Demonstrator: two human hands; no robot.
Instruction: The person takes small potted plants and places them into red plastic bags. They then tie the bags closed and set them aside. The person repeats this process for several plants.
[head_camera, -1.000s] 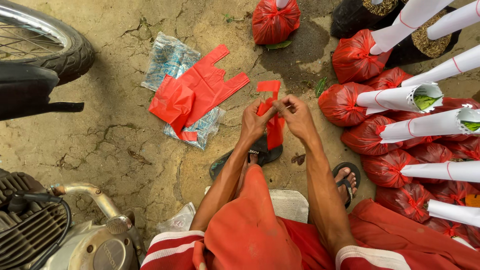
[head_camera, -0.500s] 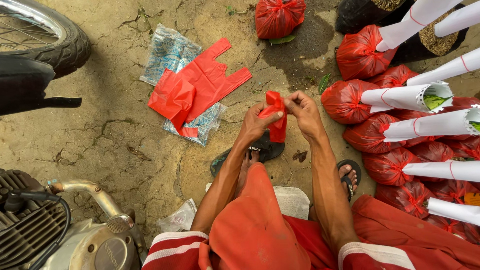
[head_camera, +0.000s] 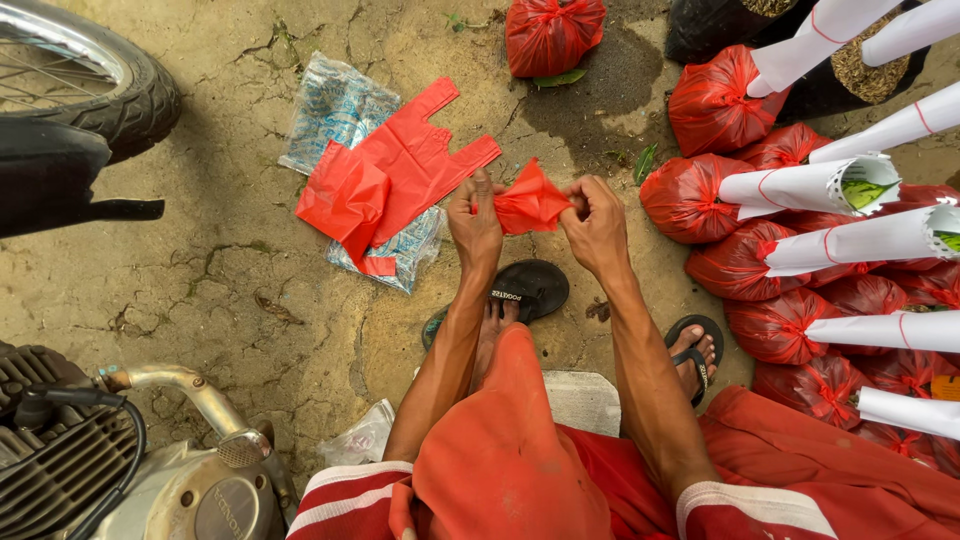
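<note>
red bag (head_camera: 530, 200) now stretched between both hands.

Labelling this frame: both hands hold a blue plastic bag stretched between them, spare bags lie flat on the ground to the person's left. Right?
Not quite. The plastic bag is red, not blue, as the head view shows. The rest stands: the left hand and the right hand grip it between them, and the spare bags lie flat on the ground to the person's left.
</note>
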